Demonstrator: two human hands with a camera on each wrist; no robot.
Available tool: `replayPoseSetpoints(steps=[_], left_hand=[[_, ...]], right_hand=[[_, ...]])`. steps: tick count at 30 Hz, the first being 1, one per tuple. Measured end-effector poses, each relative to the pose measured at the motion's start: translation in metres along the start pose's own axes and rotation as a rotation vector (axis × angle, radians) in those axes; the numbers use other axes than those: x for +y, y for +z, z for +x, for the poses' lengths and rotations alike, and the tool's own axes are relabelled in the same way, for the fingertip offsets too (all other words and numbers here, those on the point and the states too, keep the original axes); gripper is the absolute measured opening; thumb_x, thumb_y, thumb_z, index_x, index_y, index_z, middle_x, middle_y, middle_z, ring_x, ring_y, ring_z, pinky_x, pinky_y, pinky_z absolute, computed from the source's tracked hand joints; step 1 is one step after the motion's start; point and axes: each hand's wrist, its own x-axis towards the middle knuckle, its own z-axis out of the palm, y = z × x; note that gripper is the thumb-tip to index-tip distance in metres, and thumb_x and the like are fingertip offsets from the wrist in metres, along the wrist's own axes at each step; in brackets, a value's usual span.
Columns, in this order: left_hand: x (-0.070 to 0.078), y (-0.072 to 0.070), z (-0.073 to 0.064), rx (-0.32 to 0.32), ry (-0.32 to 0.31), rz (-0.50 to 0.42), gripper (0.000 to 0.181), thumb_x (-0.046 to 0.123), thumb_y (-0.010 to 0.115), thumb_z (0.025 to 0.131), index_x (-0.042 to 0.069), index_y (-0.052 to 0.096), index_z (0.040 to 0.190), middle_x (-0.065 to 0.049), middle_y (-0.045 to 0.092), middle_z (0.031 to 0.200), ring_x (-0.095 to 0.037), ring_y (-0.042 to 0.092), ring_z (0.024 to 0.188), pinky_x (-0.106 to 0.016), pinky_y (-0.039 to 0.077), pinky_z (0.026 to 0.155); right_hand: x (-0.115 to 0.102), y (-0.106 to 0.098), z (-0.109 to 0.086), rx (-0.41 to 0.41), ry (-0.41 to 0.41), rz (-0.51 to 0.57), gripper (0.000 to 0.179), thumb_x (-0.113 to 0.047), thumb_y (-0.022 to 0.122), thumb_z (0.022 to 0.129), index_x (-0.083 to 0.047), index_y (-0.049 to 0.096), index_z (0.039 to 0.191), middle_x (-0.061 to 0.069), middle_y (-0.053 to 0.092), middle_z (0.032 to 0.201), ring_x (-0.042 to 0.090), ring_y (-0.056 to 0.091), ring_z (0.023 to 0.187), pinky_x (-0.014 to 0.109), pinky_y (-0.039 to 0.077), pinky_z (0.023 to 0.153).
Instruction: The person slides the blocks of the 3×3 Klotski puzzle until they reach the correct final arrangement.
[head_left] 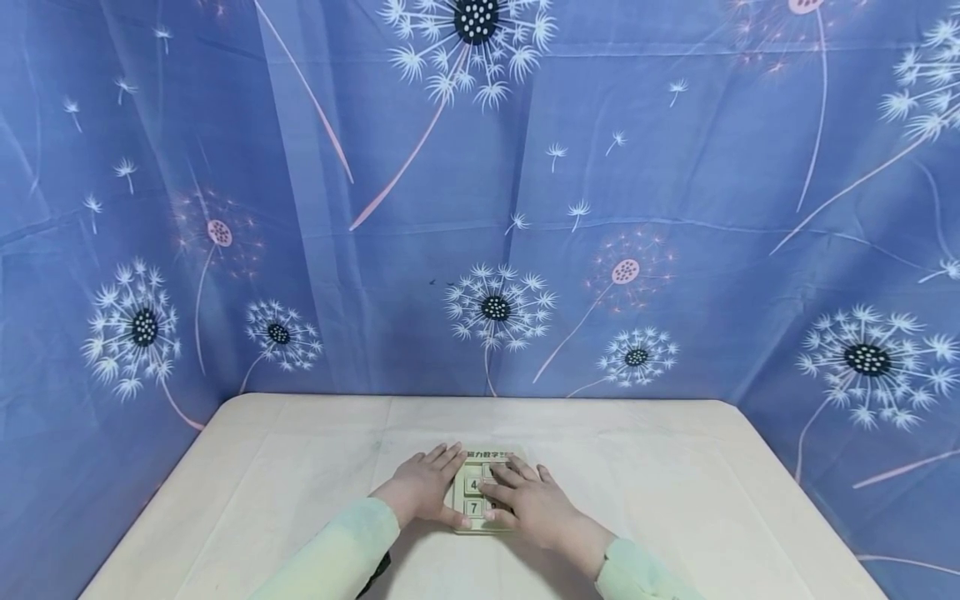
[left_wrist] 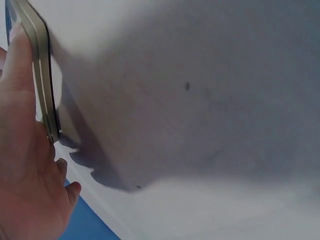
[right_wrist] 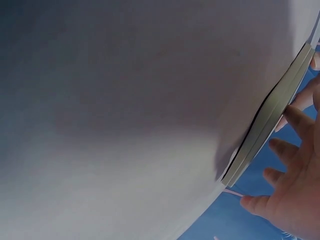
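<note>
A pale green number sliding puzzle (head_left: 473, 527) lies flat on the table, with tiles marked 4 and 7 showing on its left side. My left hand (head_left: 426, 486) holds it at the left, thumb by the near corner and fingers along the far left. My right hand (head_left: 542, 510) is spread over the right side, its fingers extended on or just above the tiles and covering several of them. In the left wrist view the left thumb (left_wrist: 19, 62) lies against the puzzle's edge (left_wrist: 46, 85). The right wrist view shows the puzzle's side (right_wrist: 267, 117) beside the right hand's spread fingers.
The cream tabletop (head_left: 300, 467) has rounded far corners. A blue curtain (head_left: 405, 275) with dandelion prints hangs behind it and at both sides. Something small and dark (head_left: 382, 564) shows beneath the left sleeve.
</note>
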Motion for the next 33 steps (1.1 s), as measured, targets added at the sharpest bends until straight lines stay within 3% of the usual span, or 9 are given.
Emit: replayPoseSetpoints(steps=[8, 24, 33], left_hand=[[0.001, -0.001, -0.001, 0.015, 0.001, 0.055, 0.110, 0.081, 0.064, 0.078, 0.019, 0.032, 0.162, 0.003, 0.027, 0.172, -0.019, 0.027, 0.160, -0.040, 0.031, 0.130], [0.002, 0.001, 0.001, 0.019, -0.003, 0.055, 0.109, 0.080, 0.065, 0.078, 0.018, 0.033, 0.162, 0.003, 0.028, 0.172, -0.019, 0.026, 0.160, -0.040, 0.031, 0.130], [0.001, 0.002, 0.002, 0.016, -0.008, 0.047, 0.112, 0.082, 0.065, 0.076, 0.018, 0.031, 0.162, 0.003, 0.026, 0.172, -0.019, 0.025, 0.160, -0.040, 0.030, 0.130]], right_hand=[[-0.002, 0.001, -0.003, 0.009, -0.006, -0.002, 0.052, -0.055, 0.054, 0.100, -0.024, 0.063, 0.142, 0.011, 0.050, 0.158, 0.043, 0.039, 0.151, 0.076, 0.035, 0.116], [0.008, -0.003, -0.011, 0.029, -0.056, -0.018, 0.051, -0.052, 0.054, 0.101, -0.023, 0.061, 0.143, 0.012, 0.052, 0.156, 0.044, 0.042, 0.149, 0.076, 0.036, 0.114], [0.024, -0.004, -0.007, 0.051, 0.008, 0.022, 0.055, -0.051, 0.055, 0.101, -0.017, 0.058, 0.145, 0.016, 0.049, 0.158, 0.047, 0.038, 0.150, 0.078, 0.033, 0.115]])
